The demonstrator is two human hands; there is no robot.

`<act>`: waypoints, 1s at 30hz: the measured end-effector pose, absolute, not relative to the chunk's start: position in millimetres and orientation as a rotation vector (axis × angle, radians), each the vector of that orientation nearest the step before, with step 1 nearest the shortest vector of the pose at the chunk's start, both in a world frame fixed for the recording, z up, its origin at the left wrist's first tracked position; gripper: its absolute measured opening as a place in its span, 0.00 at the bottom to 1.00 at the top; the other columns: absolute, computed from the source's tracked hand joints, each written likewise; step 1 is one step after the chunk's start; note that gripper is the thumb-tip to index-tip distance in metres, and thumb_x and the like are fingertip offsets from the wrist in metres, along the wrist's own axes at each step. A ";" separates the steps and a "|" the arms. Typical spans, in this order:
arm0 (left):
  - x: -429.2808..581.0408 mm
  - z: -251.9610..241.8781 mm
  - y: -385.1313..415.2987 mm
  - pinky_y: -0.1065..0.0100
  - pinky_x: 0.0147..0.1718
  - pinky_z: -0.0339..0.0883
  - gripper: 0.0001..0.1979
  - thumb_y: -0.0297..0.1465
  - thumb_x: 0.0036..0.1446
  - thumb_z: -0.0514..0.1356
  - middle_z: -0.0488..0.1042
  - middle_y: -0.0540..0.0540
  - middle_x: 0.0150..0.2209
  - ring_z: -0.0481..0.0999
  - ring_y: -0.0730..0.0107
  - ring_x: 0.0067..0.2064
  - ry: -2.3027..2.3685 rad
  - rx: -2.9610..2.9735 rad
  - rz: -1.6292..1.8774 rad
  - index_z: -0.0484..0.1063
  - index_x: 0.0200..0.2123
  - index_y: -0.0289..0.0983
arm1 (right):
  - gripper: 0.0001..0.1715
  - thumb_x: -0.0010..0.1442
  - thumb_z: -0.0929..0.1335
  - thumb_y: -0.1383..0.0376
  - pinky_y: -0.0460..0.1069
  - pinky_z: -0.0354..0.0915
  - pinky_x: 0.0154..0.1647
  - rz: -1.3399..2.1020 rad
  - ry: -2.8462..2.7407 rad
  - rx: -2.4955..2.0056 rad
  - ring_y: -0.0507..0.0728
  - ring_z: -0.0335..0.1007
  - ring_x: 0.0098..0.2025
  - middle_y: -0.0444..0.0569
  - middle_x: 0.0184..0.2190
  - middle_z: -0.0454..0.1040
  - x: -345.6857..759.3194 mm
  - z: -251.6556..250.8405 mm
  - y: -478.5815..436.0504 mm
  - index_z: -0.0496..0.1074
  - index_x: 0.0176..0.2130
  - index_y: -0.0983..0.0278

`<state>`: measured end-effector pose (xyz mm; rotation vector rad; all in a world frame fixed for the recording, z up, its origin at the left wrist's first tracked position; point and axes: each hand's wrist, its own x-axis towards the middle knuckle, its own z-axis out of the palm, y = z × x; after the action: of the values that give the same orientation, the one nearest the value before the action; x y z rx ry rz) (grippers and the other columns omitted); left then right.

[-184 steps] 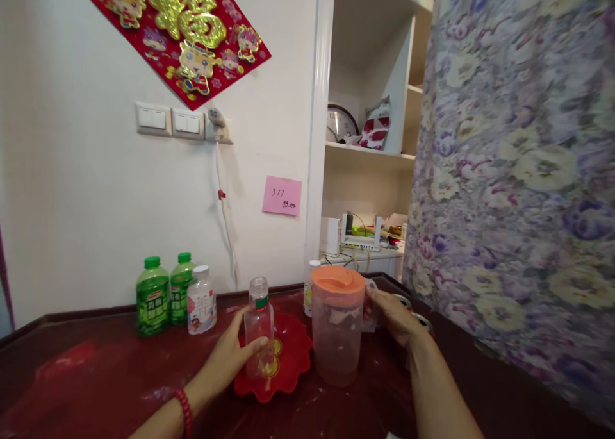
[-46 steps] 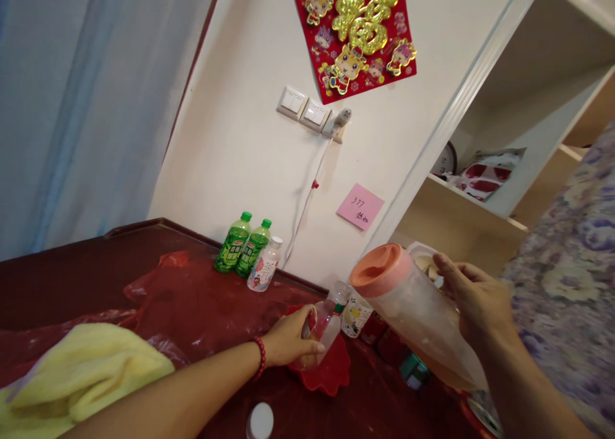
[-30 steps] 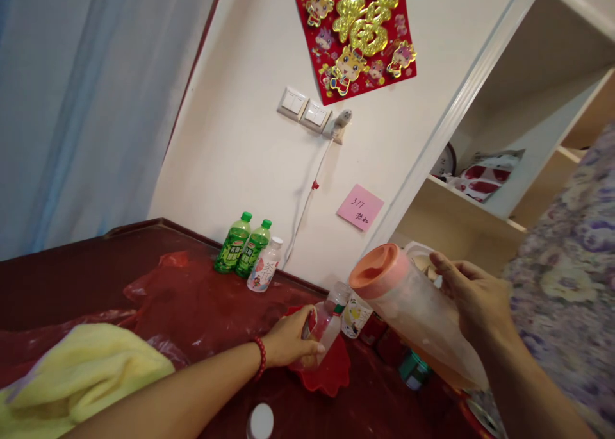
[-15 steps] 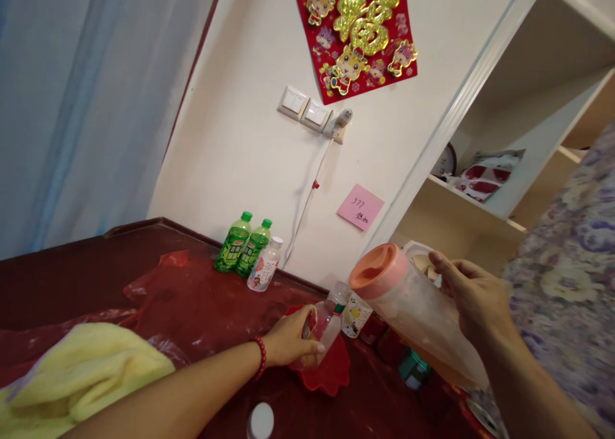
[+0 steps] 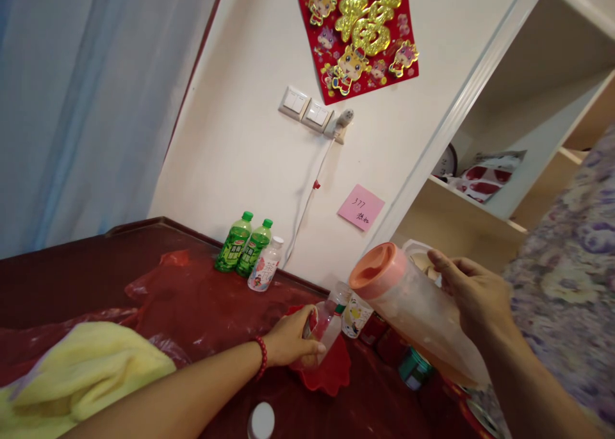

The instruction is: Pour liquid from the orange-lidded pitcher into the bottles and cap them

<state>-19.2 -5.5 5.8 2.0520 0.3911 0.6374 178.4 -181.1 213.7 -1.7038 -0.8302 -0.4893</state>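
Observation:
With fingers wrapped round it, my left hand point(image 5: 291, 339) grips a clear plastic bottle point(image 5: 330, 323), uncapped and slightly tilted, over a red scalloped dish point(image 5: 329, 375). On the right, my right hand point(image 5: 473, 291) is closed on the handle of a translucent pitcher point(image 5: 427, 317). The pitcher has an orange lid point(image 5: 379, 272) and is tipped toward the bottle; amber liquid shows low in its body. Its lid is close to the bottle's mouth, and I cannot make out a stream between them. A white cap point(image 5: 262, 420) lies at the front of the table.
Two green bottles point(image 5: 245, 243) and a white-labelled bottle point(image 5: 265, 266) stand by the wall. A yellow towel point(image 5: 86, 375) lies at left on red plastic sheeting point(image 5: 202, 304). Behind the pitcher are another labelled bottle point(image 5: 355, 317) and a green can point(image 5: 414, 367). Shelves point(image 5: 480, 202) rise at right.

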 end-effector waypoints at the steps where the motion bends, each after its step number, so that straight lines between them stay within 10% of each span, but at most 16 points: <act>1: -19.2 5.6 -5.4 0.59 0.52 0.65 0.31 0.38 0.47 0.69 0.78 0.45 0.51 0.75 0.52 0.52 0.392 2.055 0.636 0.67 0.54 0.44 | 0.34 0.42 0.74 0.35 0.47 0.48 0.18 -0.489 -0.828 -1.708 0.50 0.53 0.22 0.41 0.16 0.60 178.4 213.8 -181.1 0.71 0.20 0.62; 30: -19.7 6.0 -5.7 0.62 0.43 0.66 0.28 0.40 0.47 0.67 0.78 0.46 0.45 0.76 0.53 0.45 0.464 2.121 0.603 0.68 0.52 0.42 | 0.35 0.41 0.75 0.36 0.46 0.47 0.19 -0.432 -0.820 -1.697 0.49 0.50 0.22 0.39 0.15 0.59 170.0 219.2 -180.9 0.70 0.21 0.63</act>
<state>-19.7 -5.7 6.0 2.1210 0.4638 0.6031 170.0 -180.9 219.2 -1.6971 -0.8197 -0.4318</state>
